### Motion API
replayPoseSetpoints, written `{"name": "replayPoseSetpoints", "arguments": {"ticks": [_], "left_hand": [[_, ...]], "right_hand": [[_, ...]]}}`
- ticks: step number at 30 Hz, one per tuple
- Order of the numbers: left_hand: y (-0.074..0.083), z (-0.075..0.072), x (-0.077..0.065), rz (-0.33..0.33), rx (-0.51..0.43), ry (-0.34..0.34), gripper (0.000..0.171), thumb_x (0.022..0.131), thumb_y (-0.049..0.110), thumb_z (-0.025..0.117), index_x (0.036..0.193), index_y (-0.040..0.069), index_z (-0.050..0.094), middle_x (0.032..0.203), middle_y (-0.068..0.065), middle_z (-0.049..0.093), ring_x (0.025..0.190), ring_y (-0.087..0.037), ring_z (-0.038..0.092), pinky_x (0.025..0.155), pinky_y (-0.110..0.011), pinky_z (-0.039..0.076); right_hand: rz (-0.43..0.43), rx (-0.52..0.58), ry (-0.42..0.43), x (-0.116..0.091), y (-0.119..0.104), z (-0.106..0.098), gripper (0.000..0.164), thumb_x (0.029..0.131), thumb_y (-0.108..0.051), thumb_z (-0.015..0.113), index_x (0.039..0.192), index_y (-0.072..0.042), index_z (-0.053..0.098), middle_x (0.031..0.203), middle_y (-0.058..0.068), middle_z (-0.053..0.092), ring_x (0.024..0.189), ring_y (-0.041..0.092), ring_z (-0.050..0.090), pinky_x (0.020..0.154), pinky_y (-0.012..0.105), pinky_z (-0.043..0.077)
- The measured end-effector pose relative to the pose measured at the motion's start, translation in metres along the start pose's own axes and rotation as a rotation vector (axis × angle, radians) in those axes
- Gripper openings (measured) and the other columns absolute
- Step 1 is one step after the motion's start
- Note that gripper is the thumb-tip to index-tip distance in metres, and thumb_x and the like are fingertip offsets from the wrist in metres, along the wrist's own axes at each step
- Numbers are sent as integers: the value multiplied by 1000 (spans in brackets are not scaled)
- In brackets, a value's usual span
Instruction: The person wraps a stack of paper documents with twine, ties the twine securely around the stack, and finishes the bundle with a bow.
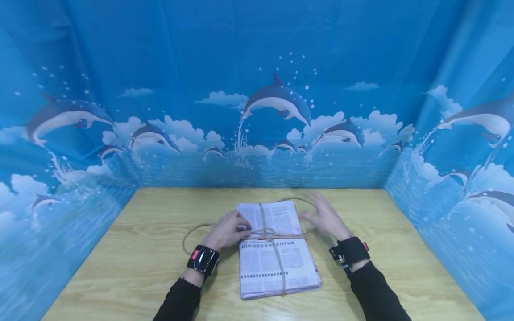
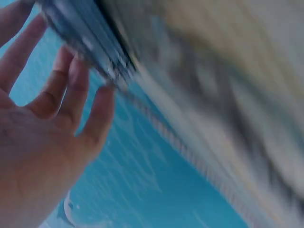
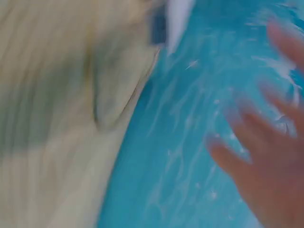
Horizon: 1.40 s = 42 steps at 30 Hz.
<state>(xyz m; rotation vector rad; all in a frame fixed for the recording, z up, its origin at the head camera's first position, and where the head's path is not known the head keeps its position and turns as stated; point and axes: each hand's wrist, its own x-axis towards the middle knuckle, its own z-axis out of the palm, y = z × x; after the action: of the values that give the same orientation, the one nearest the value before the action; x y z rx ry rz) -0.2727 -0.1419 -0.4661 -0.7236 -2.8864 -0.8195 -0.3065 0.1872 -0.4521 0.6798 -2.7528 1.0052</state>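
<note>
A stack of newspapers (image 1: 277, 263) lies on the table, bound both lengthwise and crosswise with brown twine (image 1: 279, 258) that crosses in a knot near the middle. My left hand (image 1: 227, 230) is at the stack's left edge, thumb and forefinger pinching the twine beside the knot. In the left wrist view, the other fingers (image 2: 76, 92) lean against the side of the stack, with twine (image 2: 161, 128) running off from them. To the right of the papers, my right hand (image 1: 325, 218) hovers blurred, its fingers spread and holding nothing in the right wrist view.
Loose twine curves out past the left hand, and another length arcs behind the stack toward the right hand. The wooden table (image 1: 152, 267) is enclosed at the back and sides by a blue dolphin-print curtain (image 1: 180, 58). Both wrists carry black straps.
</note>
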Motion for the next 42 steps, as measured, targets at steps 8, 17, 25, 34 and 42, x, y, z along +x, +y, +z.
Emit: {"name": "replayPoseSetpoints", "arguments": {"ticks": [8,17,25,34,42], "left_hand": [[9,14,2,62,42,41,8,93,20,66,92,13,70,86,6,60,82,-11,56,78,-31,46],[10,6,0,-2,-46,23,12,96,18,62,98,11,71,84,6,61,77,-9,56,72,-28,49],[11,2,-1,-102,-140,-34,27,93,39,64,76,21,73,64,6,60,58,-8,51,58,-23,43],[6,-6,-2,-128,-222,-130,26,91,36,68,70,20,72,59,0,57,48,-7,42,45,-21,35],[1,-10,-5,-132,-272,-193,24,90,33,70,70,19,74,55,1,56,45,-6,39,41,-20,30]], "right_hand": [[-131,-20,-362,-9,-4,21,6,84,-16,76,87,-14,72,85,-4,65,78,9,58,71,25,49],[-40,57,-351,-7,-7,19,8,92,-24,68,90,-17,71,83,-6,66,73,8,55,65,22,46],[70,73,-220,-4,-1,19,50,96,-45,60,59,-11,58,51,-9,36,45,6,31,48,20,27],[147,103,-257,-6,11,8,55,94,-44,62,52,-14,45,47,-9,33,41,8,27,44,20,23],[168,173,-348,-10,21,0,59,93,-44,64,64,8,57,47,-9,36,42,8,25,44,21,22]]}}
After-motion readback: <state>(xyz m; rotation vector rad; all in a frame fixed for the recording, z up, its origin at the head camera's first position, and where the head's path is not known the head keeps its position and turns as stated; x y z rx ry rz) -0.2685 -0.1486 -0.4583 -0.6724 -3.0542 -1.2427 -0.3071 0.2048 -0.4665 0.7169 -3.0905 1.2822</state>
